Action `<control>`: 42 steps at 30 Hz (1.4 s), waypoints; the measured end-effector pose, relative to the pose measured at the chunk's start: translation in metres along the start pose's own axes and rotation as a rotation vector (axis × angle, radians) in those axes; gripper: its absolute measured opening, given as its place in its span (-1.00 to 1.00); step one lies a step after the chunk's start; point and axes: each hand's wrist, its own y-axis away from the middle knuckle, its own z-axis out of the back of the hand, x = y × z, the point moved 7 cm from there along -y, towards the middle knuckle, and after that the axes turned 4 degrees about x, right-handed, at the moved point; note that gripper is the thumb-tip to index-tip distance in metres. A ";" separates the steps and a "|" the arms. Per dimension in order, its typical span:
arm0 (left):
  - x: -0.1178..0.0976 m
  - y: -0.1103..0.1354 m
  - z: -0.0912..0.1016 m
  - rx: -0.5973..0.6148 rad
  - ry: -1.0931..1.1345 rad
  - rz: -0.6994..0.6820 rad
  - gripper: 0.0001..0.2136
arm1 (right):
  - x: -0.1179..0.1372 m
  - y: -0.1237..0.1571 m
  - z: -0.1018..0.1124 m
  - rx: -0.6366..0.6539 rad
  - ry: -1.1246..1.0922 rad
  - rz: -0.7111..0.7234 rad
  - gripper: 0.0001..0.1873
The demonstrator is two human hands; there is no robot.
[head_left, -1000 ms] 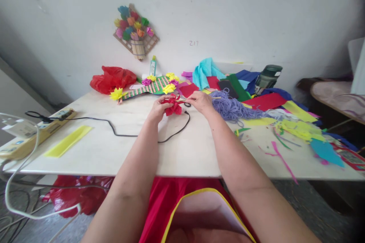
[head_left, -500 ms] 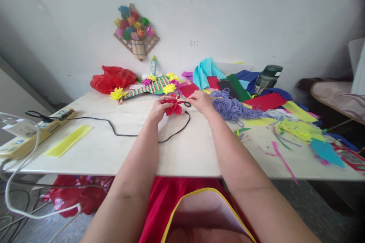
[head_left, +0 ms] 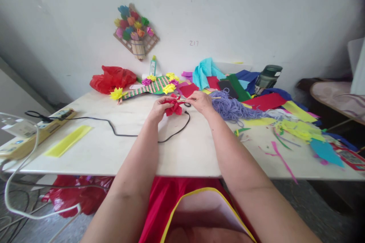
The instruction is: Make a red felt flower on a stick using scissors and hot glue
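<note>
A red paper flower (head_left: 174, 109) is pinched in my left hand (head_left: 159, 108), its petals hanging out to the right of the fingers. My right hand (head_left: 201, 102) is closed on a thin wooden stick (head_left: 216, 98). One end of the stick sticks out to the right past the hand; the other runs left to the flower, where fingers and petals hide how it meets them. Both hands are held above the table, a little in front of the green decorated panel (head_left: 159, 86) with yellow and purple paper flowers.
Purple yarn (head_left: 230, 106) lies right of my right hand, with coloured paper scraps (head_left: 302, 129) beyond. A black cable (head_left: 125, 135) runs from the power strip (head_left: 42, 133) beneath my left forearm. At the back stand a glue bottle (head_left: 153, 66) and a dark bottle (head_left: 268, 78).
Almost nothing differs. The stick and my right hand have shifted very slightly to the left, while my left hand keeps its hold on the red flower.
</note>
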 end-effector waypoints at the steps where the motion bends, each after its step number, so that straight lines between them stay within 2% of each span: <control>1: 0.000 0.000 -0.001 0.008 0.002 0.001 -0.67 | 0.000 0.000 0.000 -0.001 0.001 0.000 -0.92; 10: 0.000 0.000 -0.002 0.037 -0.004 -0.005 -0.66 | 0.002 0.000 0.001 -0.010 0.015 0.038 -0.92; 19: -0.002 0.001 -0.003 0.030 -0.016 -0.008 -0.60 | 0.004 0.001 0.001 -0.026 0.037 0.058 -0.91; 28: 0.001 -0.001 0.003 0.008 -0.037 -0.043 -0.63 | 0.006 0.001 0.005 -0.042 0.051 0.067 -0.90; 42: -0.002 -0.001 0.005 -0.047 -0.016 -0.042 -0.64 | -0.005 0.003 0.013 -0.092 0.025 0.000 -0.91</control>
